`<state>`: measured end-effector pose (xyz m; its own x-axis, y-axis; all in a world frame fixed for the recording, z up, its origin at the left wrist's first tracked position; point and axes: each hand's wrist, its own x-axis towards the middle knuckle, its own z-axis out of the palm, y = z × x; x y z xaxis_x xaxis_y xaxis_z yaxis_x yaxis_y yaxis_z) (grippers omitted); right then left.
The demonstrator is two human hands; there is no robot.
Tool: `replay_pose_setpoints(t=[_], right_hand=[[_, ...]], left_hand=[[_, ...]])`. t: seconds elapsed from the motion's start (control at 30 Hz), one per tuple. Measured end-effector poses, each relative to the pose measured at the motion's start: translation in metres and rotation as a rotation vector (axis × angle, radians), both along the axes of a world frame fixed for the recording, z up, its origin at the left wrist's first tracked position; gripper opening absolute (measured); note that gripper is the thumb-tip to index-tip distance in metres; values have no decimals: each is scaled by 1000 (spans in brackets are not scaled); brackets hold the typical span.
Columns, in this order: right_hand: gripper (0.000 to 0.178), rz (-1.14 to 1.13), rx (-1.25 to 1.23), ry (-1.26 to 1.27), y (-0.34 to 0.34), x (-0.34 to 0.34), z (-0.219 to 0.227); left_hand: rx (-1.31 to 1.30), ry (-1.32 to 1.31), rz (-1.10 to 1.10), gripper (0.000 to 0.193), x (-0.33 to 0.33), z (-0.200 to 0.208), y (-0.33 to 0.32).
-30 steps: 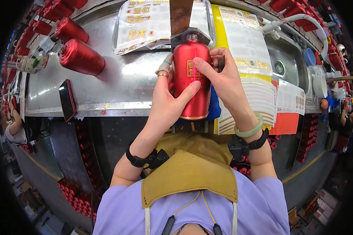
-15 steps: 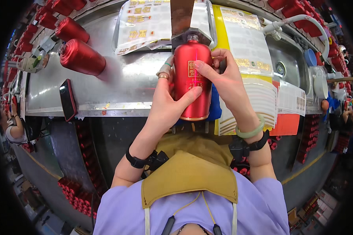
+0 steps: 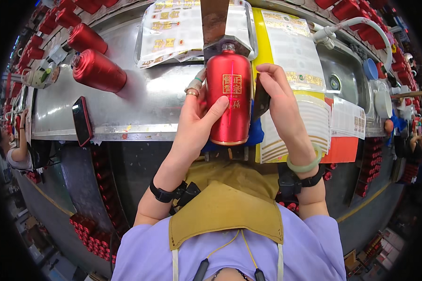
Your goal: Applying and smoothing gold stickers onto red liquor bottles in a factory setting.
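A glossy red bottle (image 3: pixel 229 122) with a clear stopper lies neck-away in front of me, its neck at a notched metal stop. Gold lettering labels (image 3: pixel 232 83) sit on its face, and a thin red light line runs down it. My left hand (image 3: pixel 197 110) is closed round the bottle's left side, thumb on the front, a wrapped finger along the edge. Just off the right side, my right hand (image 3: pixel 281 96) has curled fingers and holds a dark, flat, blade-like piece (image 3: pixel 261 99); its kind is unclear. Blue material (image 3: pixel 256 131) shows under the bottle.
Two more red bottles (image 3: pixel 98 70) and a phone (image 3: pixel 82 121) lie on the metal bench at left. A tray holds gold sticker sheets (image 3: pixel 166 30); more sheets (image 3: pixel 293 51) lie on a yellow board at right. Beyond are a sink (image 3: pixel 347 70) and a curved faucet (image 3: pixel 356 22).
My right hand has come off the bottle and shifted right, uncovering the upper label and the dark piece. My left thumb has slid up and left on the bottle.
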<state>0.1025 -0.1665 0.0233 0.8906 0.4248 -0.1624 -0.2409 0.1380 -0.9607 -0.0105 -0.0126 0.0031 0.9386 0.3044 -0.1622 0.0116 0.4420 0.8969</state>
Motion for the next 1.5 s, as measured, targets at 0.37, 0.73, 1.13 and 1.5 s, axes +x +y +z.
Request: replay_pose_setpoints(t=[0.37,0.73,1.13,1.5], right_hand=[[22,184,-406,-364,-23,-63,12],[21,136,-452,-455,-18,-64,10],[18,131,-239,-247,-25,-51,16],[41,108,-261,-133,3,11,0]], left_hand=[[21,7,-9,69,-1,-1,2],[28,-9,-1,68,0,-2,1],[-122,8,16,67,-3,-3,8],[116,-57,53,84,-1,-1,-9]])
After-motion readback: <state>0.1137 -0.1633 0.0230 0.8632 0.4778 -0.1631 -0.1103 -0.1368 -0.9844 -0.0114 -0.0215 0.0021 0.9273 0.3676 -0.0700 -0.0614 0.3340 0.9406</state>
